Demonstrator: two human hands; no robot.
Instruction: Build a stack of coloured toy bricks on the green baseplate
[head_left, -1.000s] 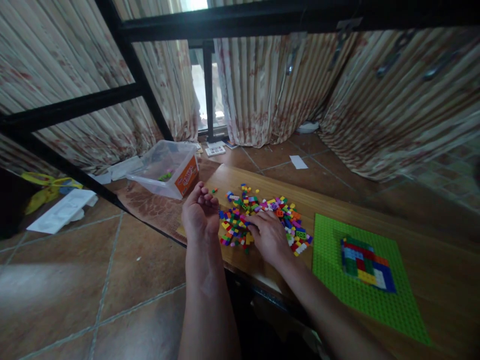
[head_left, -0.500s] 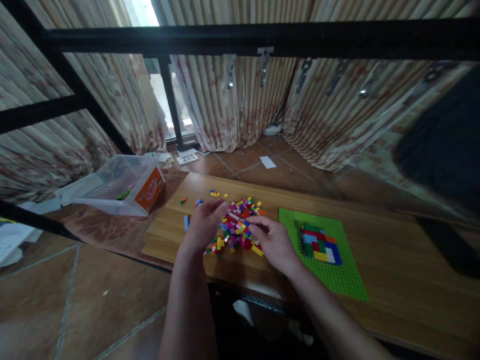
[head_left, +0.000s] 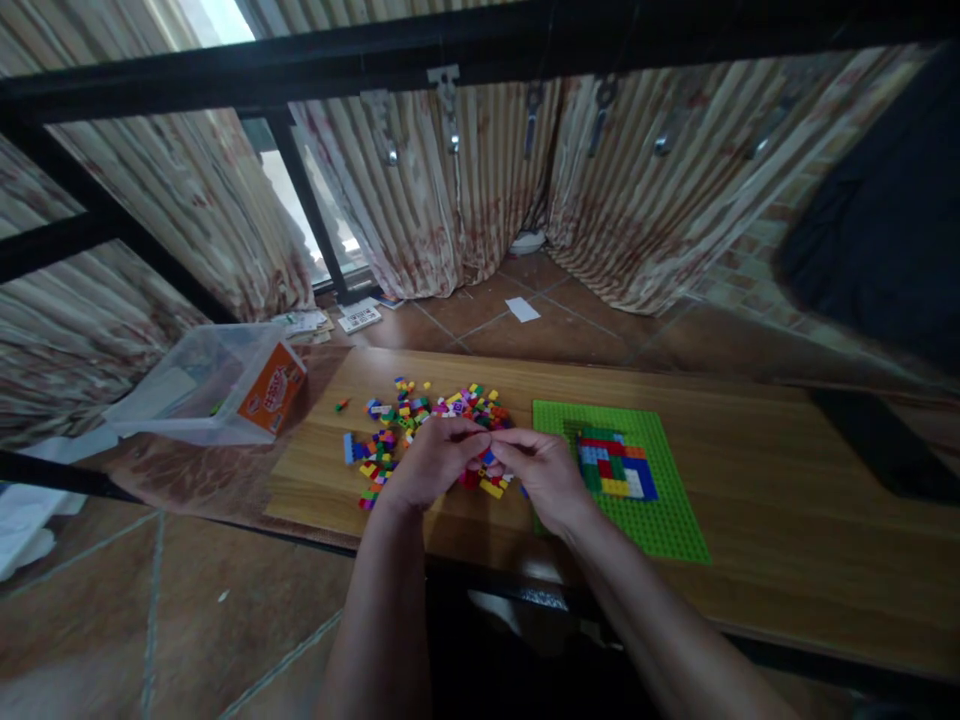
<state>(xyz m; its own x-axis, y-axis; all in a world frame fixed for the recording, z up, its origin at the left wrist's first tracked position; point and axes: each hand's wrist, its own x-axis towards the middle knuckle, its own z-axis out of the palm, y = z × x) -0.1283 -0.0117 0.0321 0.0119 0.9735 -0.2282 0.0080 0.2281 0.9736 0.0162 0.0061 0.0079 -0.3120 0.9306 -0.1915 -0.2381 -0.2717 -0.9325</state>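
Over the pile of loose toy bricks (head_left: 390, 440), my two hands meet fingertip to fingertip. My left hand (head_left: 439, 460) is closed in a pinch, and what its fingers hold is hidden. A blue toy brick (head_left: 487, 457) shows between the fingertips, with my right hand (head_left: 544, 475) pinched on it. To the right lies a green baseplate (head_left: 675, 520), partly behind my right hand. A low block of joined bricks (head_left: 615, 468) in red, blue, green, yellow and white sits on it.
A clear plastic bin (head_left: 187, 390) with an orange label stands left of the wooden table (head_left: 765, 500). A black metal bar (head_left: 322, 70) with hanging hooks crosses above. Curtains (head_left: 420, 220) hang behind, and a white paper (head_left: 523, 309) lies on the tiled floor.
My hands have come together from apart; the left has moved right and its fingers have closed. The view has shifted and tilted slightly, so the table and bin appear further left.
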